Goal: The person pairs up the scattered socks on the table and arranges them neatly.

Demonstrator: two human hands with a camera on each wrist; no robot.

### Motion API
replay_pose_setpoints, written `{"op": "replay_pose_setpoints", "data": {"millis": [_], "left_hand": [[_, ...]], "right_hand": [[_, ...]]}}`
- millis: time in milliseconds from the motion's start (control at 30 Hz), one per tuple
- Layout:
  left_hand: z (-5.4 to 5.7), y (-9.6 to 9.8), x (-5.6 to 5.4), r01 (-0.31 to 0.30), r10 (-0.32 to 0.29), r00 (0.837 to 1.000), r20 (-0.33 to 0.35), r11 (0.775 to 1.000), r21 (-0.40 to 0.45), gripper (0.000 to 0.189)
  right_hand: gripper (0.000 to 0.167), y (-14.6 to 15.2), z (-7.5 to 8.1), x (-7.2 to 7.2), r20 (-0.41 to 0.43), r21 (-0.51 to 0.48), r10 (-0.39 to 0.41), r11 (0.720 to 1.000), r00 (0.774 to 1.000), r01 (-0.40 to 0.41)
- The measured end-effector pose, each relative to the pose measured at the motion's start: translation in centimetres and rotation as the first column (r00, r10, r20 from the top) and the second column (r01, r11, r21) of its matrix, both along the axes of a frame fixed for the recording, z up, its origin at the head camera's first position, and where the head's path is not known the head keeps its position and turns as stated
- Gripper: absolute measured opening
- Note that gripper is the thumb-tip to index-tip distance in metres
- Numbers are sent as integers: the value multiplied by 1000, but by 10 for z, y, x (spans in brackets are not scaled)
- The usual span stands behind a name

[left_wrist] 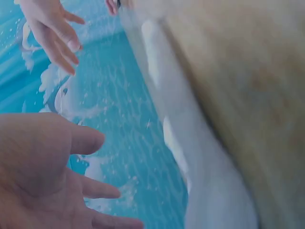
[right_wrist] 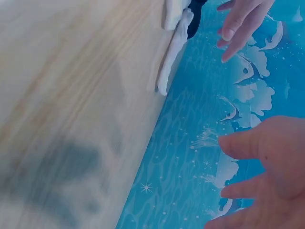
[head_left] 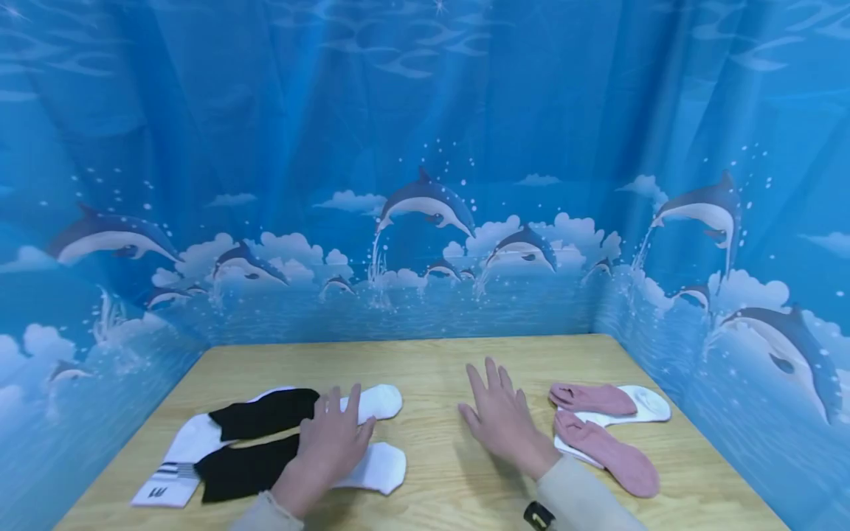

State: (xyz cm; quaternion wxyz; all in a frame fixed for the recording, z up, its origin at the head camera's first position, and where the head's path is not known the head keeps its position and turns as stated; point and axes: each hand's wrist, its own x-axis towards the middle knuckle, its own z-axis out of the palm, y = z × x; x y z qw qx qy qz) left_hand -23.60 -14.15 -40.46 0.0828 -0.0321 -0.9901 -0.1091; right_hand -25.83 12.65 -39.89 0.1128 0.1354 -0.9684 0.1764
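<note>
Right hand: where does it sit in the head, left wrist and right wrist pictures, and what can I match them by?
Head: right hand in the lower part, right of centre.
Left wrist: right hand near the top left corner.
Right wrist: right hand large at the lower right, cut off by the edge.
Shared landmark: the blue dolphin curtain.

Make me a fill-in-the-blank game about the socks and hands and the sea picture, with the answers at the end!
1. Two black socks lie on top of ____ socks.
2. On the right side of the table, two ____ socks lie partly over white ones.
3. The hand nearer that right-side pile is the person's ____ one.
4. The blue curtain has pictures of leaping ____.

Missing words: white; pink; right; dolphins.
</note>
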Motion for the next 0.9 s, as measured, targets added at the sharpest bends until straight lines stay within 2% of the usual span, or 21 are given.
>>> {"op": "replay_pose_setpoints", "data": {"millis": [167,300,400,567,733,900], "left_hand": [[11,-15,-9,-17,17,1000,25,1000,13,52],[18,-28,-17,-33,31,998,46,999,41,45],[20,-38,-23,-33,30,998,52,998,60,40],[20,-50,-29,-30,22,995,101,996,85,31],[19,-59,-33,-34,25,994,106,996,80,22],[18,-63,-37,-44,33,993,117,995,94,15]], "right_hand": [[54,-8,4,-11,-105,-73,42,996,994,-50],[41,-18,6,-20,-125,-145,75,985,989,-93],[33,-27,6,-27,-94,-186,97,976,991,-114],[28,-39,6,-35,-13,-230,127,965,992,-127],[26,-51,10,-38,64,-230,142,965,988,-124],[24,-61,13,-41,93,-219,146,968,985,-123]]}}
